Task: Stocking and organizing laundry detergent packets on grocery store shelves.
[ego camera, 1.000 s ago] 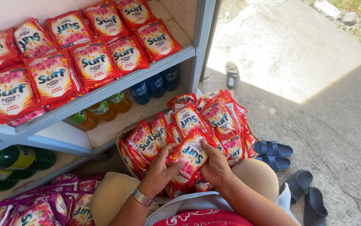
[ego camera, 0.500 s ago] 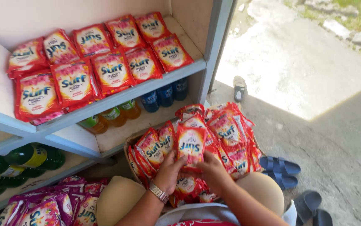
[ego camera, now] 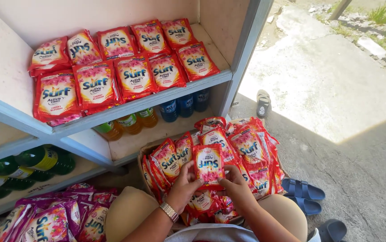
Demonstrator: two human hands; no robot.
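**One red sachet pinched between both hands**

While the fingertips of the left hand (ego camera: 185, 184) and right hand (ego camera: 235, 186) pinch its lower corners, a single red sachet (ego camera: 208, 164) stands upright just above them, long axis vertical, left hand on its left edge and right hand on its right, both equally near. Behind it a box (ego camera: 146, 151) holds a heap of like sachets, too many and too overlapped to count. On the top shelf (ego camera: 157, 99) lie ten red packs in two rows of five. Below stand three yellow-green bottles and three blue ones. Purple packs lie at lower left.
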